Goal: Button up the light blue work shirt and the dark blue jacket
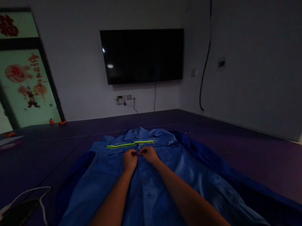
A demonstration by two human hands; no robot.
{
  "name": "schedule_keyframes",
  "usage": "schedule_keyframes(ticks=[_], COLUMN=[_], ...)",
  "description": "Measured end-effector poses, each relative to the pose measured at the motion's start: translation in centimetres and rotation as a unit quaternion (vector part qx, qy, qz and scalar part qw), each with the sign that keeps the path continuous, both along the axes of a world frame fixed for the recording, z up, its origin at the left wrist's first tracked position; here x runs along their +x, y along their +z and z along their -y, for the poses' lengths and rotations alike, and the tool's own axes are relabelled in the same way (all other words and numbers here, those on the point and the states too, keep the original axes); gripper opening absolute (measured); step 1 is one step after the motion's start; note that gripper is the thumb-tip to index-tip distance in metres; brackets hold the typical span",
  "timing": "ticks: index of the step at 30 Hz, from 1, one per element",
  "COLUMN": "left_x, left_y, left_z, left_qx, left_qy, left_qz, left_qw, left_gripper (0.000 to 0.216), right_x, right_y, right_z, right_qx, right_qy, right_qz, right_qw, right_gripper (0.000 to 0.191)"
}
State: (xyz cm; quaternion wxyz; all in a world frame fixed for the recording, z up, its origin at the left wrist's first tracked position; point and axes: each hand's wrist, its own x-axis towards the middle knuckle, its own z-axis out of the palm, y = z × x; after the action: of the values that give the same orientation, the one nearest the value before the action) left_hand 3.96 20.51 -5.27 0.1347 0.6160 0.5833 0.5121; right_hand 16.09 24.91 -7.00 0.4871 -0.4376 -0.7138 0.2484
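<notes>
A blue work jacket (157, 177) lies spread front side up, its collar away from me and its darker sleeves out to the sides. Yellow-green reflective strips (122, 145) cross its chest. My left hand (130, 159) and my right hand (148, 155) meet at the front placket just below the strips. Both have their fingers pinched together on the jacket's front edges. Whatever small part is between the fingertips is hidden. Lower on the placket a buttonhole or button (148, 195) shows, too dim to tell which.
The jacket rests on a dark purple mat floor (251, 145). At lower left a white cable (44, 210) curls beside a dark object (21, 216). Small orange items (62, 123) lie near the glass door (20, 87). A television (145, 54) hangs on the far wall.
</notes>
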Motion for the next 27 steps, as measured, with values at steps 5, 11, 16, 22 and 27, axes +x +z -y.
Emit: schedule_keyframes(ticks=[5,11,16,22,27], left_x=[-0.11,-0.25,-0.21,-0.08,0.03], left_y=[-0.17,-0.22,-0.11,0.03,0.01], left_z=[-0.12,-0.27,-0.17,-0.12,-0.1], left_qx=[0.005,0.002,0.001,-0.005,0.003], left_qy=[0.0,0.0,0.002,0.006,-0.003], left_qz=[0.001,-0.011,-0.013,-0.015,0.002], left_qw=[1.0,1.0,1.0,1.0,1.0], left_gripper=[0.022,0.023,0.023,0.022,0.021], right_x=[0.01,-0.1,-0.21,-0.26,-0.22], right_y=[0.1,0.04,-0.1,-0.22,-0.22], right_z=[0.17,0.12,-0.02,-0.05,0.09], right_qx=[-0.002,-0.006,-0.005,-0.001,0.011], right_qy=[-0.001,0.005,0.008,0.0,-0.018], right_qz=[0.0,-0.007,-0.012,-0.007,-0.01], right_qw=[1.0,1.0,1.0,1.0,1.0], right_gripper=[0.002,0.002,0.005,0.004,0.009])
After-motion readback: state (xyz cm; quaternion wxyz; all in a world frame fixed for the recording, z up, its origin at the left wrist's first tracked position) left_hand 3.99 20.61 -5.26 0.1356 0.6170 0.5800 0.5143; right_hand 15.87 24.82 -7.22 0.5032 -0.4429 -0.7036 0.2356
